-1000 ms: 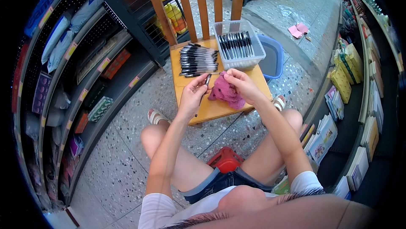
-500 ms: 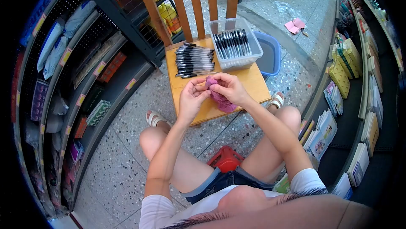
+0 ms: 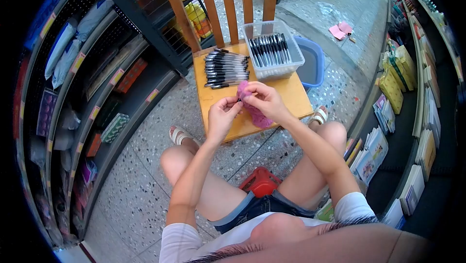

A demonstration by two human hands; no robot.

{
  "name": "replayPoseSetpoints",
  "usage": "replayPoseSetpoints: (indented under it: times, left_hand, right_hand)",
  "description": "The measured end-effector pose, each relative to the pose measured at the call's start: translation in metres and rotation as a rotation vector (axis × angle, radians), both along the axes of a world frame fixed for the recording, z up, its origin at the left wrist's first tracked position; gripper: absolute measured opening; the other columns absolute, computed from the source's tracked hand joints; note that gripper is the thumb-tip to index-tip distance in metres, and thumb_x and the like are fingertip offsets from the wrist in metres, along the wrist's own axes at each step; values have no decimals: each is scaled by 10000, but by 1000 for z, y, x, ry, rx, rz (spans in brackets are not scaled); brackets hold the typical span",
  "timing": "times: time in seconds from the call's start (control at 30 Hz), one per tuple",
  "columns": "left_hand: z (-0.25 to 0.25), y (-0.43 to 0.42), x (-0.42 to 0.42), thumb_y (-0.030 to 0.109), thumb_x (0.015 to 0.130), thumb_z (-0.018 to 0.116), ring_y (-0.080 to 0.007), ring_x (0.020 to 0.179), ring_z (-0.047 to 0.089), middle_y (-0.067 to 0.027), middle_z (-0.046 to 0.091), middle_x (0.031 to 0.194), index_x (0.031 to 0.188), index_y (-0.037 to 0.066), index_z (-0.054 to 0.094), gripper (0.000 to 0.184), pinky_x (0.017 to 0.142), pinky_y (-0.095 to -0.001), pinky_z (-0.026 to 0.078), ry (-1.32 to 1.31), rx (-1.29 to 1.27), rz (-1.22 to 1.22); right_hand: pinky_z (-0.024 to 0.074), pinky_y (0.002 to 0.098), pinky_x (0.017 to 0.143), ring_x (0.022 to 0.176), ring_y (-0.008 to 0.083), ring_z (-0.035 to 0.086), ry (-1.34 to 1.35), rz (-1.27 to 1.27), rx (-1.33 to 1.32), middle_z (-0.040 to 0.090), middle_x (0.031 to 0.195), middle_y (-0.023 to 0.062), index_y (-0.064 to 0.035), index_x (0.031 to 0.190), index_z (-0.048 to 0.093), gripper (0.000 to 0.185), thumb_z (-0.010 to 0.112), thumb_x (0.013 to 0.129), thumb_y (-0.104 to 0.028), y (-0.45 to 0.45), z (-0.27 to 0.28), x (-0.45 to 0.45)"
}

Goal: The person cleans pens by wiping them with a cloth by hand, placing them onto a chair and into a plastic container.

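Note:
My right hand (image 3: 266, 101) pinches a purple-pink cloth (image 3: 256, 115) above the front half of a wooden chair seat (image 3: 291, 101). Touching the cloth from the left, my left hand (image 3: 224, 115) has its fingertips closed on a pen, of which only a small dark part shows. Behind my hands, a pile of black-and-clear pens (image 3: 226, 68) lies on the seat. To its right stands a clear plastic box (image 3: 276, 72) with a row of similar pens on top of its contents.
A blue basin (image 3: 311, 63) is on the floor behind the chair's right side. Shelves of goods curve along the left (image 3: 162, 85) and right (image 3: 369, 112). A red object (image 3: 260, 182) sits between my legs. Pink paper (image 3: 341, 30) lies on the floor.
One second ago the pen stood upright in my left hand, apart from the cloth. Now my hands are together, and the cloth is bunched around the pen's upper end.

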State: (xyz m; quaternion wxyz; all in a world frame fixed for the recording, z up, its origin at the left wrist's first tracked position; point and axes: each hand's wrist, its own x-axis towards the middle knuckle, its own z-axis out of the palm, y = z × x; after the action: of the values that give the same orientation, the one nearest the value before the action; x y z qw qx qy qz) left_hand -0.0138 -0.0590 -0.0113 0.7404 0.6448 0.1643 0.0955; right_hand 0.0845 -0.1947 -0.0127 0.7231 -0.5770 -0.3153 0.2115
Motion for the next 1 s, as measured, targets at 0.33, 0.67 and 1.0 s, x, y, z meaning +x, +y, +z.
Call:
replayPoseSetpoints:
  times: [0.33, 0.67, 1.0]
  left_hand:
    - [-12, -14, 3, 23, 804, 639, -39, 654, 553, -14, 637, 775, 906, -33, 626, 117, 589, -184, 451, -65, 204, 132]
    - [0, -18, 3, 45, 842, 606, -60, 656, 572, -33, 633, 799, 958, -49, 610, 150, 580, -187, 452, -107, 118, 96]
    - [3, -12, -2, 97, 873, 582, -63, 663, 568, -24, 627, 798, 995, -26, 595, 174, 580, -184, 421, -57, 135, -22]
  right_hand:
    - [461, 239, 603, 670, 101, 571, -107, -211, -146, 612, 758, 67, 8, 909, 584, 99, 558, 821, -27, 2, 2, -9]
    - [445, 206, 635, 707, 43, 538, 188, -142, 77, 591, 790, 7, -8, 900, 526, 45, 527, 879, -48, 3, 0, -1]
    - [479, 222, 681, 758, 67, 582, 385, 68, 39, 645, 863, 45, -14, 946, 610, 119, 556, 868, -86, -14, 17, 12]
